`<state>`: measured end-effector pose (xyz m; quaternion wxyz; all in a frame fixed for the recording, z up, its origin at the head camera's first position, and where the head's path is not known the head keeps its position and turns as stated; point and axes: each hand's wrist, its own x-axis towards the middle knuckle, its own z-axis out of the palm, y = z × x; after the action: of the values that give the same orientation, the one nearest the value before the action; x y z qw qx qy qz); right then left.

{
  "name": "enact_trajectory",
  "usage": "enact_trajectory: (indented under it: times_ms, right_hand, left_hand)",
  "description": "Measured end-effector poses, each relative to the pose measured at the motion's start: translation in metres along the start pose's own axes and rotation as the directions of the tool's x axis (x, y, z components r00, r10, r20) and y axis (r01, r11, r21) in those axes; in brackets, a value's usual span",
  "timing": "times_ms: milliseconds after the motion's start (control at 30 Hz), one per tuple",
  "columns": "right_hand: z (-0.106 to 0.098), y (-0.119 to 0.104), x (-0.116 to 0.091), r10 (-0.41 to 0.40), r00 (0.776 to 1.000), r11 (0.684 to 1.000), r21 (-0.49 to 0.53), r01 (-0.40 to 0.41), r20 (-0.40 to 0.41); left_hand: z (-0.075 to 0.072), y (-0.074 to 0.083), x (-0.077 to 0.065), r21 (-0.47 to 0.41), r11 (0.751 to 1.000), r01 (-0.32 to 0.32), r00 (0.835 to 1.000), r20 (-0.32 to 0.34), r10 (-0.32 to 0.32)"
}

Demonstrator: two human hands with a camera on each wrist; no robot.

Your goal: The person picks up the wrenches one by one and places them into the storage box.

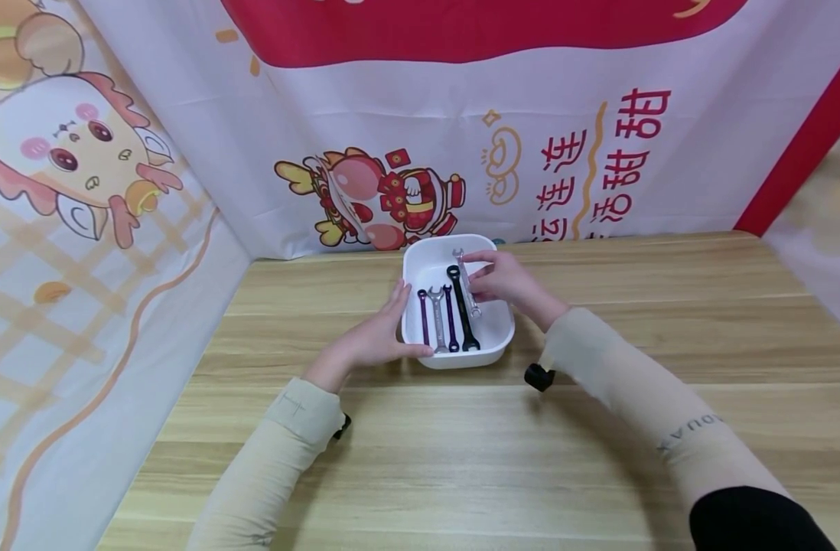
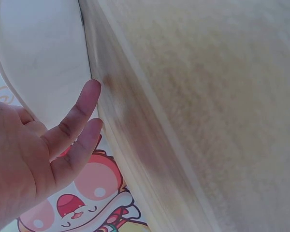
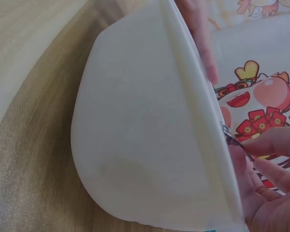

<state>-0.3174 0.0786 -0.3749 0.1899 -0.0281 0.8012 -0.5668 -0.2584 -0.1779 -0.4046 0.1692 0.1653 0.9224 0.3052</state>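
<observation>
A white plastic tub (image 1: pixel 489 337) holds several wrenches lying side by side. My right hand (image 1: pixel 499 277) reaches over the tub's right rim and pinches a silver wrench (image 1: pixel 474 309) between thumb and fingers. Left of it lie a larger black wrench (image 1: pixel 463 306), a dark purple wrench (image 1: pixel 450 317), another silver wrench (image 1: pixel 437 317) and a thin purple wrench (image 1: pixel 423 315). My left hand (image 1: pixel 372 337) rests against the tub's left side, thumb at the front-left corner. In the left wrist view its fairly straight fingers (image 2: pixel 70 123) lie by the outer wall.
The tub stands on a wood-grain table (image 1: pixel 434 459), close to the back edge. Behind it hangs a white printed cloth (image 1: pixel 392 107) with red cartoon figures. Another printed cloth (image 1: pixel 117 306) borders the left side. Small black devices (image 1: pixel 540 376) sit under the wrists.
</observation>
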Motion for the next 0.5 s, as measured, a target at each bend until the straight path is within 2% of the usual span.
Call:
enact_trajectory:
  times_ms: [233, 500]
  right_hand:
    - [0.0046, -0.0027, 0.0056, -0.028, 1.000, 0.993, -0.114, 0.028, 0.003]
    - [0.0101, -0.0041, 0.0085, -0.045, 0.999, 0.963, -0.266, 0.042, -0.005]
  left_hand:
    - [-0.0003, 0.0010, -0.0007, 0.002, 1.000, -0.003, 1.000, -0.004, 0.003]
    - [-0.0011, 0.0020, -0.0013, -0.006, 1.000, -0.001, 1.000, 0.001, 0.001]
